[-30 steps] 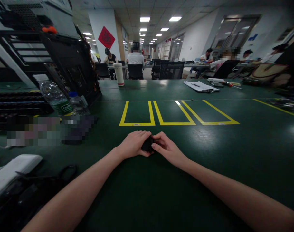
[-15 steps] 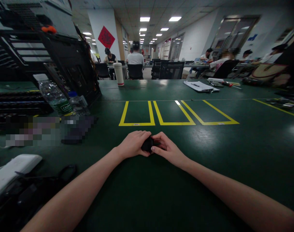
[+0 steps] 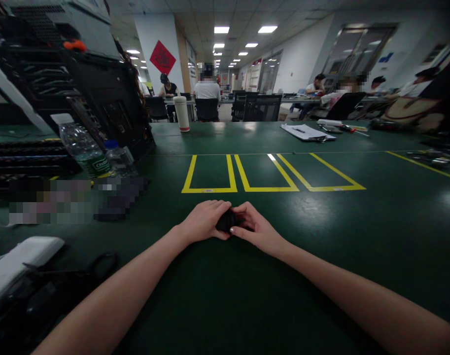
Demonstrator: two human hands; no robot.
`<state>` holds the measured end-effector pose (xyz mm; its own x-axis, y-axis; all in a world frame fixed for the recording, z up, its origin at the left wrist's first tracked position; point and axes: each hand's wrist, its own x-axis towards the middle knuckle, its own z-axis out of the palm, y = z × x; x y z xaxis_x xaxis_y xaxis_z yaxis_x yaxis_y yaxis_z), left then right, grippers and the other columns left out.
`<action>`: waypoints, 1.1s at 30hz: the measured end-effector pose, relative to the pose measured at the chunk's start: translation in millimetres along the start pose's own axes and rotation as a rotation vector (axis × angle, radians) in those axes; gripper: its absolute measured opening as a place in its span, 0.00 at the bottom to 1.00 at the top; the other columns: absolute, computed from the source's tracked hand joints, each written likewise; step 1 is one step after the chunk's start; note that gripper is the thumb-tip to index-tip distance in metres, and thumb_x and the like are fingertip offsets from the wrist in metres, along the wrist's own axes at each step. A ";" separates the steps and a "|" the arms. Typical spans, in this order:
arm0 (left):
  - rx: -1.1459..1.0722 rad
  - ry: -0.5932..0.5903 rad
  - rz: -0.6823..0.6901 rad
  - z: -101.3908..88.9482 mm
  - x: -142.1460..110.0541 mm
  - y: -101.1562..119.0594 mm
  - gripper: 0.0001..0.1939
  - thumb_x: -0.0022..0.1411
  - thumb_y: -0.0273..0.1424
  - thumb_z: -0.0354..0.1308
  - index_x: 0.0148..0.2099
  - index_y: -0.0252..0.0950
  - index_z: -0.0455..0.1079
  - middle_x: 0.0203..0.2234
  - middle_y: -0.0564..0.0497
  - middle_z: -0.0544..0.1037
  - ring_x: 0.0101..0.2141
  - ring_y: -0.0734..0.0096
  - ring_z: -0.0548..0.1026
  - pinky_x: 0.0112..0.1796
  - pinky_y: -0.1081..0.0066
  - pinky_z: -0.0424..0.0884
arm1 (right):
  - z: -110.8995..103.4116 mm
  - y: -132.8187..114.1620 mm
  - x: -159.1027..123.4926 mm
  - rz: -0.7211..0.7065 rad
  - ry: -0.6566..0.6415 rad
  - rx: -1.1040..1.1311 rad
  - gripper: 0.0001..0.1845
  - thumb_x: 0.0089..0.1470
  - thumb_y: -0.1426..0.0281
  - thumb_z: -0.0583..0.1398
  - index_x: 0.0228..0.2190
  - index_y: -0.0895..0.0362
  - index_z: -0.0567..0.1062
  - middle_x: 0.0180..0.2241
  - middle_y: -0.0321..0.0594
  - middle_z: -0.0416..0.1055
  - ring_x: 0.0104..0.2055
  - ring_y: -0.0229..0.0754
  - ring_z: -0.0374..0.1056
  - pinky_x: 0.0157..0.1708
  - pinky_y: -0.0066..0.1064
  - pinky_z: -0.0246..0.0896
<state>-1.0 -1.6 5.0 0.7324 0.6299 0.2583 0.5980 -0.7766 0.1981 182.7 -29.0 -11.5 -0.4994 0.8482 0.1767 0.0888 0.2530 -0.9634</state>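
Note:
A small black object (image 3: 225, 221) rests on the green table (image 3: 321, 231), gripped from both sides. My left hand (image 3: 204, 221) curls over its left part, and my right hand (image 3: 254, 228) pinches its right part with thumb and fingers. Most of the object is hidden by my fingers, so its shape is unclear. Both hands sit just in front of three yellow taped rectangles (image 3: 210, 173).
Two plastic water bottles (image 3: 85, 148) and a black rack (image 3: 110, 98) stand at the left. A white box (image 3: 19, 259) and black gear lie near left. A white cup (image 3: 182, 113) and papers (image 3: 308, 132) sit farther back. People sit at distant desks.

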 end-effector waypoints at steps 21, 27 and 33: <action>-0.005 0.002 0.025 -0.4 -0.5 -0.1 0.26 0.46 0.36 0.62 0.45 0.35 0.56 0.38 0.48 0.69 0.38 0.62 0.69 0.38 0.66 0.64 | -1.9 -1.7 0.7 0.027 -0.045 0.052 0.12 0.50 0.69 0.57 0.39 0.53 0.62 0.40 0.37 0.62 0.41 0.40 0.64 0.41 0.38 0.63; -0.014 0.001 0.013 0.5 -0.2 -0.5 0.27 0.46 0.37 0.61 0.46 0.36 0.56 0.39 0.48 0.69 0.39 0.63 0.69 0.38 0.66 0.64 | -0.7 -1.1 2.7 0.072 0.002 0.047 0.13 0.52 0.69 0.56 0.41 0.53 0.61 0.41 0.39 0.62 0.43 0.41 0.63 0.41 0.38 0.63; -0.008 0.011 0.014 0.0 -0.3 -0.2 0.28 0.46 0.37 0.62 0.47 0.35 0.56 0.38 0.47 0.69 0.38 0.63 0.69 0.38 0.66 0.64 | -4.2 -0.4 1.5 0.058 -0.074 0.081 0.14 0.49 0.71 0.58 0.40 0.54 0.62 0.42 0.38 0.62 0.44 0.41 0.63 0.44 0.39 0.62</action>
<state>-1.3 -1.7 4.8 0.7369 0.6193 0.2711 0.5854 -0.7851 0.2021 185.5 -25.8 -10.1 -0.5581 0.8228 0.1077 0.0506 0.1633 -0.9853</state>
